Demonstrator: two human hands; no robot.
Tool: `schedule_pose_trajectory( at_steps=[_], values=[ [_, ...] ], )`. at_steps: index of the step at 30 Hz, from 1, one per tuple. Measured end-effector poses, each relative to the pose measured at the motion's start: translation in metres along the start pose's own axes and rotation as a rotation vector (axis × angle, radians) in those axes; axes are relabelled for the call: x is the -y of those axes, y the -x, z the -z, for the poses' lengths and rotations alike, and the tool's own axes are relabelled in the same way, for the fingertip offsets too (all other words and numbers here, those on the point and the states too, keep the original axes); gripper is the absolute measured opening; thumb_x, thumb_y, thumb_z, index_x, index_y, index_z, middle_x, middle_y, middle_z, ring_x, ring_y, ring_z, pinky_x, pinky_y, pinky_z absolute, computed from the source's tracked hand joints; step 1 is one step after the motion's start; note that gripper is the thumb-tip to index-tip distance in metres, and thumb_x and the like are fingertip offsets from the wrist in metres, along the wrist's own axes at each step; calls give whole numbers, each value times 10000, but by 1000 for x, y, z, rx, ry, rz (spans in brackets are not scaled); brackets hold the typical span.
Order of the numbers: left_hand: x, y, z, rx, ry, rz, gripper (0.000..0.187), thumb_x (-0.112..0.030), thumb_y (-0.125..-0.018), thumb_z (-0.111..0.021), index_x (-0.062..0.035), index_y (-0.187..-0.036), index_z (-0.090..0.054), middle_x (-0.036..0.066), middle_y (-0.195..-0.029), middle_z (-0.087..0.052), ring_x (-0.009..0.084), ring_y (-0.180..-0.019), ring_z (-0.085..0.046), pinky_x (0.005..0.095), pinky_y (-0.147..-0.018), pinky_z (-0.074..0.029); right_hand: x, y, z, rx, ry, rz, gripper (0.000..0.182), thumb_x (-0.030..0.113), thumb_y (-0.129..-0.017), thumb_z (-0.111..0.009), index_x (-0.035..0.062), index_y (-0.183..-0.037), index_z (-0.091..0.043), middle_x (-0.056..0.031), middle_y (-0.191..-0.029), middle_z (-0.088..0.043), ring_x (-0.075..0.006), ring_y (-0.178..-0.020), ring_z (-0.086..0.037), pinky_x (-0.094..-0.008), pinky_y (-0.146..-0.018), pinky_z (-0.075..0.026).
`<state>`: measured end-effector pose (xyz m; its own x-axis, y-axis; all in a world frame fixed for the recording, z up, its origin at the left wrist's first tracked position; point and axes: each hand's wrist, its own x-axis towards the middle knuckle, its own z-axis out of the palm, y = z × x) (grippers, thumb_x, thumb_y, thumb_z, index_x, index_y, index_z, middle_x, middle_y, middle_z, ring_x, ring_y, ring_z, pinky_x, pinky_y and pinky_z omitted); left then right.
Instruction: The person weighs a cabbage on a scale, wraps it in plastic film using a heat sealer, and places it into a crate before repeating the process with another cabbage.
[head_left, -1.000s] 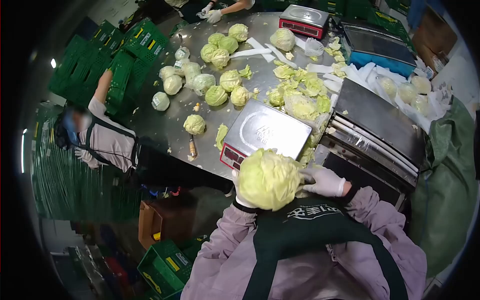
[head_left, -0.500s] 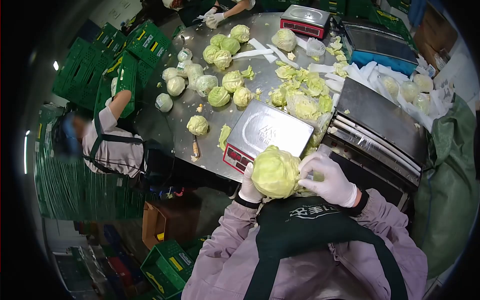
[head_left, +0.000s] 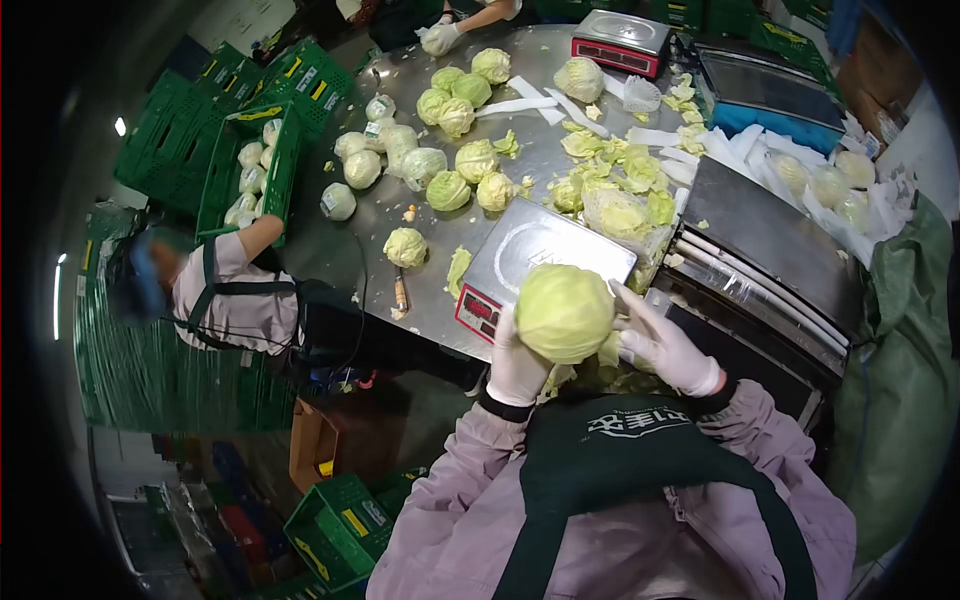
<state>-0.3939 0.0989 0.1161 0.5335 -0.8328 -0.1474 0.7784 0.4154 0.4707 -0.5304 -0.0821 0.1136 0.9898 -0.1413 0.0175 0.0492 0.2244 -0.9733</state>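
A pale green cabbage (head_left: 565,313) is held up in front of my chest, over the near edge of a scale (head_left: 545,240) with a steel plate and red front. My gloved left hand (head_left: 517,368) cups it from the left and below. On its other side is my gloved right hand (head_left: 668,347), index finger reaching to the cabbage and the other fingers bent around a loose cabbage leaf (head_left: 609,350). More leaves (head_left: 565,380) show below the cabbage, just above my dark apron (head_left: 620,430).
Several cabbages (head_left: 477,160), some wrapped, lie on the steel table (head_left: 375,275) near a knife (head_left: 401,292). Trimmed leaves (head_left: 625,185) pile beside a wrapping machine (head_left: 770,250). At left, a co-worker (head_left: 240,285) reaches toward a green crate (head_left: 250,175); another person's gloved hand (head_left: 440,38) is across the table.
The cabbage has been raised slightly and turned, now showing a smoother side. My right hand has shifted a little right with a leaf. The left co-worker's crate has tilted, showing wrapped cabbages inside.
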Motion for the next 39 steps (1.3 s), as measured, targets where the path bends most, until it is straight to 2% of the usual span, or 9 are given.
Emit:
schedule_pose_trajectory(
  at_steps=[5,7,11,14,25,28,31,33,39],
  values=[
    [7,5,-26,-100,-282,-44,550,-357,-995,-449,-82,-1448,-302,120,-1462,-379,295,-1351,-370,480,-1093,-319,10,-1,8,-84,-148,-75,721,467,-988,-457,-9,-1479,-232,-136,-1490,-342,-214,-1329,-389,-369,-1089,-331],
    [4,6,-24,-128,-370,47,653,-435,-962,-500,-75,-1458,-277,120,-1456,-380,291,-1352,-368,469,-1106,-307,6,2,18,21,-610,-130,664,465,-991,-442,33,-1470,-283,-122,-1482,-361,-232,-1339,-388,-405,-1090,-347],
    [9,-1,-16,57,-438,51,798,-466,-885,-621,-97,-1471,-226,116,-1441,-368,226,-1302,-402,382,-1057,-356,-25,11,25,-10,-832,-133,615,481,-991,-424,86,-1455,-334,-88,-1432,-442,-248,-1312,-431,-431,-1088,-355],
    [19,0,-18,175,-388,166,1038,-430,-760,-767,-55,-1504,-147,114,-1475,-323,240,-1369,-315,382,-1137,-243,-35,11,27,-67,-847,-159,580,480,-998,-397,82,-1418,-372,-61,-1414,-459,-210,-1296,-445,-388,-1077,-369],
    [28,-11,-19,154,-548,179,993,-308,-746,-782,-43,-1486,-175,110,-1431,-356,222,-1341,-337,350,-1111,-274,-53,4,39,-169,-643,-150,436,405,-1044,-318,66,-1291,-434,-45,-1281,-504,-147,-1188,-489,-338,-1022,-403],
    [28,-12,-19,162,-596,170,984,-350,-763,-763,-44,-1487,-171,119,-1436,-350,221,-1345,-329,349,-1108,-277,-51,3,39,-238,-559,-185,373,272,-1051,-372,56,-1354,-376,-56,-1333,-463,-145,-1199,-476,-323,-1029,-391],
    [30,-15,-15,196,-647,144,937,-457,-831,-682,-47,-1494,-160,121,-1462,-322,227,-1359,-317,364,-1113,-277,-42,2,39,-109,-1162,-192,500,102,-980,-533,44,-1420,-304,-79,-1380,-426,-151,-1235,-448,-316,-1051,-368],
    [34,-16,-13,106,-480,237,897,-557,-887,-566,-52,-1500,-150,118,-1491,-286,232,-1376,-296,386,-1122,-268,-65,3,48,-120,-743,-158,762,-6,-857,-668,51,-1472,-221,-98,-1410,-406,-161,-1279,-413,-323,-1083,-337],
    [37,-18,-4,93,-436,288,809,-533,-940,-493,-56,-1501,-159,114,-1501,-272,235,-1398,-264,395,-1129,-257,-104,10,60,-89,-405,-17,952,-13,-785,-741,64,-1502,-119,-104,-1456,-369,-179,-1311,-387,-328,-1102,-310]
  ],
)
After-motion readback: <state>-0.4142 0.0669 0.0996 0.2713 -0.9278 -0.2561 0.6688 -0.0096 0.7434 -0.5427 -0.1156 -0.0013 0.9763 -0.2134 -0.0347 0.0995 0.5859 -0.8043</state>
